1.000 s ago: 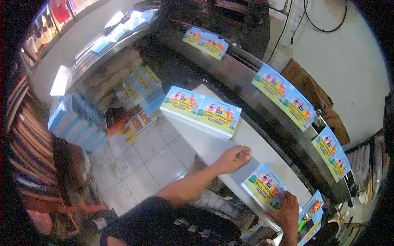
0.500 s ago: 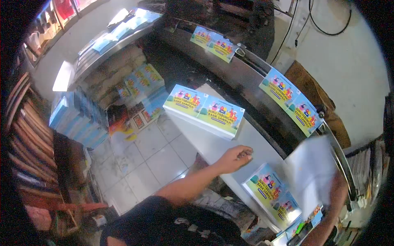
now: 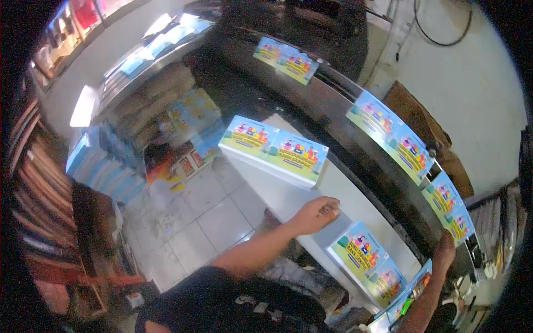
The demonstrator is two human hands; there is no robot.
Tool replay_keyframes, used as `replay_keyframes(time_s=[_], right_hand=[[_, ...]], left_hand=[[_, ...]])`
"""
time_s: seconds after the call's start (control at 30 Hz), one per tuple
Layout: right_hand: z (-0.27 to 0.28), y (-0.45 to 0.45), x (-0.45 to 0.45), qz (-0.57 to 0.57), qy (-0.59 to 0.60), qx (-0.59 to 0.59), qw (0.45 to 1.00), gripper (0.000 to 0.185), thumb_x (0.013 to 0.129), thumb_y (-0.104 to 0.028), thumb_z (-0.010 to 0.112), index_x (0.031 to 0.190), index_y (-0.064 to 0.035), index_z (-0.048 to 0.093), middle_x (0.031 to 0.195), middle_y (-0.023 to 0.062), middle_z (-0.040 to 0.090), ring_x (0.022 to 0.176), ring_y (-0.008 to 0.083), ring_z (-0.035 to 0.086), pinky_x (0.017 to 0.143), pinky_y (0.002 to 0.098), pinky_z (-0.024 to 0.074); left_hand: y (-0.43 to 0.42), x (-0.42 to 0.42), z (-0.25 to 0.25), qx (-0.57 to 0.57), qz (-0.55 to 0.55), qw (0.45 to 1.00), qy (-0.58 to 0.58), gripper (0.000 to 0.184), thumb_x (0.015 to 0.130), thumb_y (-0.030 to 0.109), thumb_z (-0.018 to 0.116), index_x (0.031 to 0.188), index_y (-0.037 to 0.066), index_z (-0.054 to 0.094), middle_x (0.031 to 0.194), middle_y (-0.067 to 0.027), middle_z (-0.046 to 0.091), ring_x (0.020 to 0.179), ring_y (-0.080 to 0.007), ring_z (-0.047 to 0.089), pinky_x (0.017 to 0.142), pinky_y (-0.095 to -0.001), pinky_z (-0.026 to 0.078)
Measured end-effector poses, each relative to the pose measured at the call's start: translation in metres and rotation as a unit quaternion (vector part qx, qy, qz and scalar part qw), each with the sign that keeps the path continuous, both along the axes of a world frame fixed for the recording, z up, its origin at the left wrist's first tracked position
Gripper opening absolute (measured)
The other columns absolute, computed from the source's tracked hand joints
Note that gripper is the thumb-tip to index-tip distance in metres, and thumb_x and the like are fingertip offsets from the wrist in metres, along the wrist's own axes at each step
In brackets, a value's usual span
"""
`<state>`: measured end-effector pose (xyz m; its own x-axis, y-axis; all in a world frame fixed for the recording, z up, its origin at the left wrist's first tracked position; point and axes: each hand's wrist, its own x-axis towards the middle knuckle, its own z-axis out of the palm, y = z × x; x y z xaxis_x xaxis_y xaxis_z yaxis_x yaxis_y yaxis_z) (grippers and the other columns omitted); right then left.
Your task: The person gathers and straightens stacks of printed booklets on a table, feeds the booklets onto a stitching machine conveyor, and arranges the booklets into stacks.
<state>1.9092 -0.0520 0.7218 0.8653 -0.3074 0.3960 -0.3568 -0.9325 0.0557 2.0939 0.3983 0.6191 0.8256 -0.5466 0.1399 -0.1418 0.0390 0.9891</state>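
My left hand rests over the pale bench with its fingers curled and nothing visible in them. Close to it lies a stack of printed booklets, with two cover pictures side by side. A second booklet stack sits nearer to me. On the right, my right hand grips the lower edge of a printed booklet, cover face up on the dark machine rail. Farther along that rail lie another booklet and, beyond, one more.
Bundled booklets are stacked on the tiled floor at left. Glossy sheets lie on a slatted metal table at the back. A brown cardboard piece leans behind the rail. A bright green object lies near my right forearm.
The booklet in my right hand showed a blurred white side; it now lies cover up on the rail's near end. My right hand has moved up to the rail. My left hand has barely moved.
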Motion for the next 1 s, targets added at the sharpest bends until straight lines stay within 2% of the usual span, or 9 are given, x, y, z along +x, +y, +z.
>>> replay_keyframes(time_s=[0.13, 0.2, 0.43, 0.63, 0.7, 0.77, 0.9, 0.97, 1.0], right_hand=[[0.037, 0.136, -0.021, -0.061, 0.127, 0.214, 0.967, 0.032, 0.072, -0.016, 0.073, 0.099, -0.0039, 0.062, 0.101, 0.0173, 0.064, 0.096, 0.0371, 0.059, 0.081, 0.0429, 0.0480], [0.032, 0.181, -0.034, 0.123, 0.214, 0.186, 0.951, 0.059, 0.054, -0.029, 0.086, 0.103, -0.0065, 0.061, 0.106, 0.0127, 0.059, 0.099, 0.0326, 0.057, 0.084, 0.0411, 0.0476], [0.023, 0.217, -0.039, 0.169, 0.226, 0.142, 0.949, 0.079, 0.048, -0.039, 0.086, 0.112, -0.0030, 0.058, 0.114, 0.0164, 0.056, 0.106, 0.0357, 0.052, 0.089, 0.0434, 0.0463], [0.043, 0.203, -0.028, 0.207, 0.214, 0.187, 0.936, 0.063, 0.060, -0.024, 0.081, 0.115, -0.0031, 0.057, 0.111, 0.0166, 0.061, 0.100, 0.0338, 0.059, 0.086, 0.0425, 0.0490], [0.053, 0.183, -0.023, 0.129, 0.253, 0.378, 0.881, 0.044, 0.071, -0.017, 0.072, 0.110, -0.0004, 0.059, 0.096, 0.0183, 0.065, 0.083, 0.0312, 0.064, 0.077, 0.0397, 0.0515], [0.060, 0.137, -0.027, 0.130, 0.186, 0.195, 0.954, 0.028, 0.083, -0.015, 0.061, 0.104, 0.0026, 0.060, 0.084, 0.0213, 0.064, 0.070, 0.0295, 0.065, 0.068, 0.0369, 0.0510], [0.145, 0.095, 0.011, -0.170, 0.088, 0.169, 0.967, 0.027, 0.094, -0.012, 0.046, 0.111, 0.0044, 0.059, 0.104, 0.0226, 0.064, 0.093, 0.0275, 0.065, 0.080, 0.0351, 0.0489], [0.145, 0.071, 0.013, -0.009, -0.195, -0.028, 0.980, 0.031, 0.096, -0.008, 0.043, 0.123, 0.0019, 0.055, 0.123, 0.0190, 0.059, 0.114, 0.0259, 0.057, 0.097, 0.0339, 0.0425], [0.143, 0.051, 0.015, -0.008, -0.195, -0.027, 0.980, 0.031, 0.096, -0.008, 0.043, 0.123, 0.0019, 0.055, 0.123, 0.0190, 0.059, 0.114, 0.0259, 0.057, 0.097, 0.0339, 0.0425]], left_hand=[[-0.003, -0.001, 0.003, -0.009, 0.005, 1.000, 0.011, 0.036, 0.087, 0.021, 0.066, 0.117, 0.002, 0.059, 0.101, -0.0082, 0.065, 0.085, -0.0130, 0.059, 0.078, -0.0283, 0.050], [-0.005, 0.002, -0.010, -0.040, 0.017, 0.999, 0.010, 0.036, 0.087, 0.021, 0.066, 0.118, 0.002, 0.058, 0.102, -0.0087, 0.065, 0.087, -0.0136, 0.060, 0.080, -0.0288, 0.050], [0.001, 0.001, 0.000, -0.059, -0.003, 0.998, 0.034, 0.036, 0.088, 0.019, 0.064, 0.119, 0.002, 0.057, 0.100, -0.0086, 0.065, 0.090, -0.0142, 0.060, 0.082, -0.0293, 0.049], [0.003, 0.002, 0.000, -0.039, 0.006, 0.999, 0.001, 0.034, 0.088, 0.017, 0.064, 0.117, 0.002, 0.057, 0.099, -0.0080, 0.064, 0.089, -0.0138, 0.060, 0.081, -0.0294, 0.049], [0.004, 0.001, 0.002, -0.040, 0.006, 0.999, -0.009, 0.033, 0.088, 0.018, 0.064, 0.116, 0.002, 0.057, 0.097, -0.0078, 0.064, 0.087, -0.0134, 0.059, 0.080, -0.0291, 0.049], [0.001, 0.002, -0.002, -0.045, 0.008, 0.999, -0.009, 0.033, 0.088, 0.019, 0.064, 0.116, 0.002, 0.058, 0.097, -0.0077, 0.064, 0.087, -0.0133, 0.059, 0.080, -0.0290, 0.049], [0.003, 0.001, 0.004, -0.030, 0.005, 1.000, -0.004, 0.033, 0.089, 0.020, 0.064, 0.115, 0.001, 0.057, 0.095, -0.0077, 0.064, 0.086, -0.0127, 0.059, 0.079, -0.0288, 0.049], [0.002, 0.000, 0.003, -0.036, 0.009, 0.999, -0.001, 0.033, 0.089, 0.020, 0.064, 0.115, 0.001, 0.057, 0.095, -0.0077, 0.064, 0.085, -0.0126, 0.059, 0.079, -0.0287, 0.049], [0.002, -0.001, 0.002, -0.043, 0.010, 0.999, 0.001, 0.034, 0.089, 0.021, 0.064, 0.115, 0.000, 0.057, 0.094, -0.0077, 0.063, 0.085, -0.0124, 0.059, 0.079, -0.0286, 0.049]])
